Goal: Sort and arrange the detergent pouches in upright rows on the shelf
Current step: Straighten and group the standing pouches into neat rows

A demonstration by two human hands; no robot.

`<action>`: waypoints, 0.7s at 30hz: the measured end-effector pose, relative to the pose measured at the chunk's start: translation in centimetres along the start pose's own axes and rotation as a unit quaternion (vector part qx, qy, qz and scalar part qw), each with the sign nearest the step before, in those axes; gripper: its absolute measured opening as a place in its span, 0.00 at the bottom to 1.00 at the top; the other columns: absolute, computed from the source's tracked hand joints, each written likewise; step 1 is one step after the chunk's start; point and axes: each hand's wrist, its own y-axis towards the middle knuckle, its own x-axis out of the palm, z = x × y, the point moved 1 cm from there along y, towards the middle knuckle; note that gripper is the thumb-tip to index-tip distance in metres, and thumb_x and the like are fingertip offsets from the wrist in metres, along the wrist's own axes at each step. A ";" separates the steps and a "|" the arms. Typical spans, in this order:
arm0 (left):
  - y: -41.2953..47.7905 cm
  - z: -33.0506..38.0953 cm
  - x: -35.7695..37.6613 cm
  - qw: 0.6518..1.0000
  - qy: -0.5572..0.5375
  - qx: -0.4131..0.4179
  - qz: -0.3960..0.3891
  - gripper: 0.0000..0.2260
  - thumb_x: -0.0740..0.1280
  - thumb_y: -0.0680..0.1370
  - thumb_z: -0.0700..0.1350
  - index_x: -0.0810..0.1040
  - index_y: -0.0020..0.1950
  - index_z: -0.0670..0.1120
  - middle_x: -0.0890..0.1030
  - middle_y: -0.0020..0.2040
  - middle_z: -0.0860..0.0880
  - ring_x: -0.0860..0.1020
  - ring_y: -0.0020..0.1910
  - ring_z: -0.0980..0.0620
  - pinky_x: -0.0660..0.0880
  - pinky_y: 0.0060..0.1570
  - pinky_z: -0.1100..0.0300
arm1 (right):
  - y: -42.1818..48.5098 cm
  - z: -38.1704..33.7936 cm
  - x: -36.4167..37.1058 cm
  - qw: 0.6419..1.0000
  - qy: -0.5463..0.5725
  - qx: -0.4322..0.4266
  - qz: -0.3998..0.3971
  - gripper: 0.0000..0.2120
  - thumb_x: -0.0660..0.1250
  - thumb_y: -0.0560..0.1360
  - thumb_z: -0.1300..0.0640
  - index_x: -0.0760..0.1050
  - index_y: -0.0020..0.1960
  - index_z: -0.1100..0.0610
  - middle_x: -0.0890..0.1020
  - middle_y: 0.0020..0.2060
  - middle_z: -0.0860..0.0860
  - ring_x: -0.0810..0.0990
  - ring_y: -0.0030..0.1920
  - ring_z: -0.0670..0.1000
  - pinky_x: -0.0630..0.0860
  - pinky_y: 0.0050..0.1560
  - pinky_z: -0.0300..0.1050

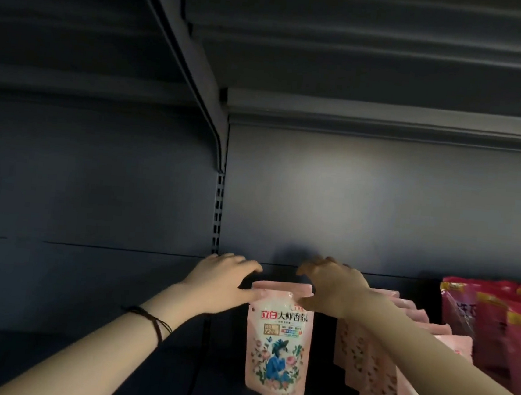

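In my judgement the likeliest slip is the pale pink soft-plastic detergent pouch tipping or sagging once the hands leave it. It stands alone and upright, directly below and between the two hands, with nothing on the left hand's side to lean against. The left hand is spread wide, fingers nearly straight and reaching past the pouch's top, its thumb laid against the top left corner. The right hand arches over the top right corner with curled fingers. I cannot tell whether they pinch the sealed edge, since the far side is hidden. A sideways nudge from that arm could also topple the row of matching pink pouches just under the right forearm, staggered one behind another. Further out past the right hand stand dark red glossy pouches, apart from the pink. The pouch is a limp, slick-looking film bag, flat at its sealed top and fuller at the base. The dark matte metal shelf beneath looks smooth and likely gives little grip.
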 end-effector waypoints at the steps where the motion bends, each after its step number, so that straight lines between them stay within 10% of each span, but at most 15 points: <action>1: 0.6 0.1 0.3 1.000 -0.005 0.000 -0.019 0.27 0.58 0.77 0.66 0.65 0.73 0.56 0.72 0.69 0.54 0.69 0.68 0.52 0.65 0.66 0.51 | 0.3 0.0 0.0 1.000 0.002 0.006 -0.027 0.27 0.66 0.73 0.44 0.67 0.70 0.48 0.73 0.65 0.48 0.72 0.65 0.52 0.72 0.59 0.49; 4: 1.7 0.1 1.0 0.998 -0.031 0.004 -0.056 0.22 0.60 0.78 0.62 0.72 0.69 0.54 0.77 0.64 0.53 0.74 0.63 0.52 0.68 0.65 0.50 | 1.0 -0.2 0.2 0.997 -0.002 0.006 -0.077 0.15 0.63 0.74 0.47 0.75 0.58 0.51 0.80 0.55 0.49 0.78 0.57 0.52 0.75 0.54 0.47; 8: 1.8 0.2 1.3 0.990 -0.127 0.000 -0.061 0.11 0.63 0.78 0.56 0.80 0.43 0.52 0.82 0.40 0.52 0.79 0.40 0.52 0.70 0.36 0.59 | 1.0 0.0 0.1 0.996 0.038 0.012 -0.080 0.10 0.63 0.77 0.52 0.79 0.53 0.53 0.81 0.50 0.49 0.79 0.51 0.51 0.78 0.54 0.49; 15: 0.5 0.8 0.8 0.976 -0.218 0.004 -0.006 0.09 0.66 0.78 0.51 0.78 0.37 0.56 0.80 0.35 0.56 0.77 0.36 0.56 0.70 0.35 0.60 | -0.3 0.6 0.7 0.993 0.112 0.032 -0.005 0.05 0.63 0.77 0.51 0.78 0.48 0.49 0.80 0.48 0.48 0.77 0.50 0.50 0.75 0.52 0.47; 21: -0.5 3.9 -0.4 0.817 -0.556 -0.110 0.107 0.08 0.71 0.75 0.47 0.83 0.39 0.45 0.84 0.37 0.51 0.80 0.39 0.57 0.73 0.48 0.58 | -2.4 1.8 -0.7 0.944 0.302 0.051 0.125 0.04 0.64 0.77 0.59 0.76 0.44 0.56 0.78 0.37 0.47 0.76 0.42 0.50 0.68 0.36 0.34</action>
